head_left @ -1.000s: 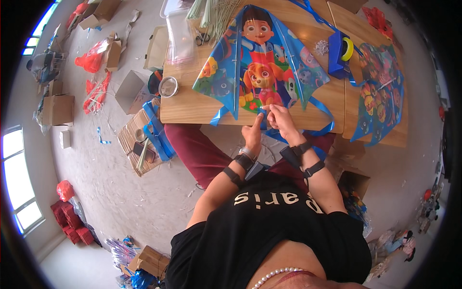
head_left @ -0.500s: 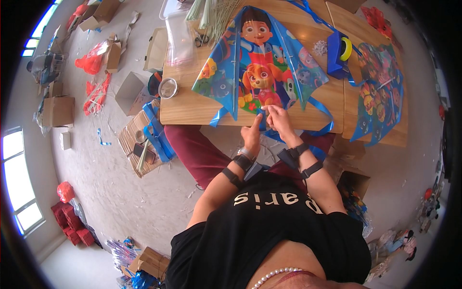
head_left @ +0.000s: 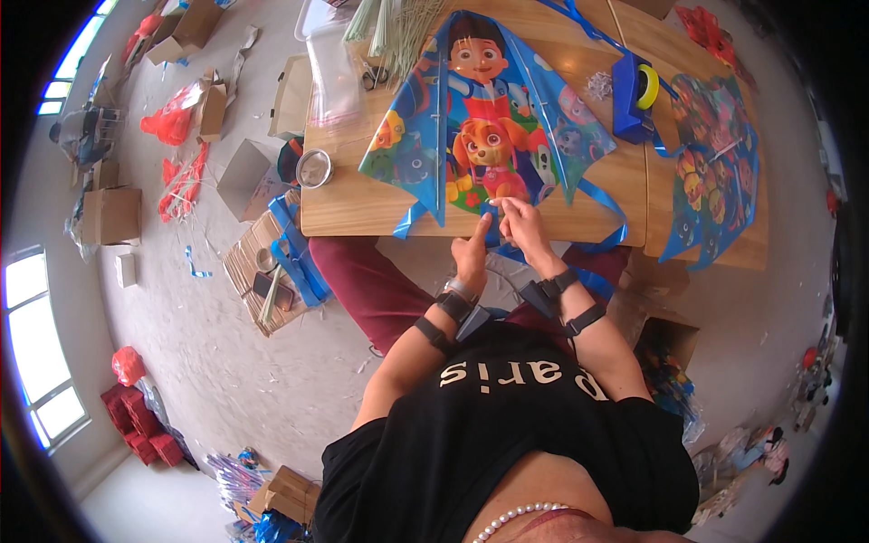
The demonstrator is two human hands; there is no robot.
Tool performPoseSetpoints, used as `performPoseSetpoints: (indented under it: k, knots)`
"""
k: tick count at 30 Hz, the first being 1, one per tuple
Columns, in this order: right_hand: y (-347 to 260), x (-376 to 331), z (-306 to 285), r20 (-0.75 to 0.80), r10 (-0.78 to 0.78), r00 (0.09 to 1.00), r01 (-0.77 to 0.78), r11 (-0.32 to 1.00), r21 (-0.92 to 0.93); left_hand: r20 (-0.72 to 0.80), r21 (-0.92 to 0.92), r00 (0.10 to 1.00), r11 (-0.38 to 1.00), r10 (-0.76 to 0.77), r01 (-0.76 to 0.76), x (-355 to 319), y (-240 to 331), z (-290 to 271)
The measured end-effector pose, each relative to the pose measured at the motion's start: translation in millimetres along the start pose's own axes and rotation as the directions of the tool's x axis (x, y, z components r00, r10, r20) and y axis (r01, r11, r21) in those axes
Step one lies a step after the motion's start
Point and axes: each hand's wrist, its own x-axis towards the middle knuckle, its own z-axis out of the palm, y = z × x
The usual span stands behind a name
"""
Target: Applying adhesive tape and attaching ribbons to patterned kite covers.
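A kite (head_left: 487, 109) printed with cartoon figures lies flat on the wooden table, with thin rods along its panels and blue ribbon tails (head_left: 605, 201) at its lower corners. At the middle of its lower edge my two hands meet. My left hand (head_left: 471, 255) is closed around a strip of blue ribbon, its thumb pointing up toward the kite. Close beside it, my right hand (head_left: 527, 231) has its fingertips pinched together over the kite's edge. Whatever lies between those fingertips is too small to make out.
To the right stand a blue tape dispenser (head_left: 631, 98) with yellow tape and more printed kites (head_left: 711, 172). On the left are a roll of clear tape (head_left: 314, 168), scissors (head_left: 374, 76) and thin pale rods (head_left: 389, 36). Cardboard boxes (head_left: 116, 215) and scraps litter the floor.
The view has shifted very slightly. Both hands stay at the kite's lower edge, the right fingers moving only a little.
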Motion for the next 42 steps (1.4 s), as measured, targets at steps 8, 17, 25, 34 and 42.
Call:
performPoseSetpoints:
  k: [8,17,25,34,42]
  knots:
    - [-2.4,-0.9,4.7,-0.009,-0.026,1.0,0.026,1.0,-0.017,-0.019,-0.094,0.992,0.988,-0.123,0.12,2.3,-1.5,-6.4]
    - [-0.3,-0.5,6.7,0.004,-0.029,1.0,0.029,0.999,0.023,-0.133,0.038,0.989,0.997,-0.066,0.072,11.5,-7.3,5.3]
    - [4.6,11.1,-11.4,0.056,-0.132,0.99,0.138,0.984,-0.111,-0.101,-0.062,0.995,0.998,-0.009,0.003,5.4,-6.9,12.4]
    - [-37.7,21.7,-23.1,0.028,-0.609,0.793,0.457,0.563,-0.688,-0.114,0.001,0.993,1.0,0.004,-0.004,1.4,-3.5,13.6]
    - [-18.7,43.2,-3.4,0.132,-0.723,0.678,0.465,0.283,-0.839,-0.071,0.002,0.993,0.995,0.097,-0.097,9.4,-13.8,3.8]
